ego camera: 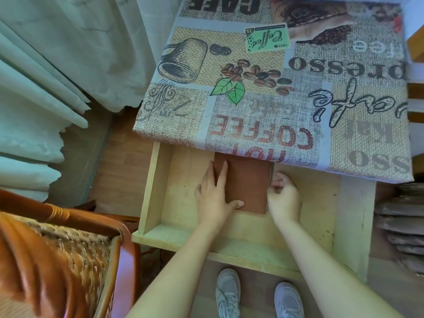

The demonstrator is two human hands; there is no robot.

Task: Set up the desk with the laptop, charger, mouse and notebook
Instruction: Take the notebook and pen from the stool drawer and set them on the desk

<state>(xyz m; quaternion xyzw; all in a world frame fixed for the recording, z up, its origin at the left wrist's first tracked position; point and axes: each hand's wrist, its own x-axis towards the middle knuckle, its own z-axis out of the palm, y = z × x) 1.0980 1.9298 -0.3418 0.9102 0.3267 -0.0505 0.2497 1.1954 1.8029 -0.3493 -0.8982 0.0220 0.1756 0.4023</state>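
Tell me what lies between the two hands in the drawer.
In the head view, the brown notebook lies between the left hand and right hand, flat on the drawer floor.

Brown notebook [246, 184] flat in open drawer [160, 228]; left hand [214, 198] rests on it, right hand [283, 196] pinches edge.

All the readable stuff is printed on the tablecloth [263, 92] over the desk, upside down from here: "CAFE" at the far edge, a green stamp [267, 40] saying "Coffee", "1865" and "15", big red "HOT COFFEE" near the drawer, partial "presso", and a script word that's probably "Cafe".
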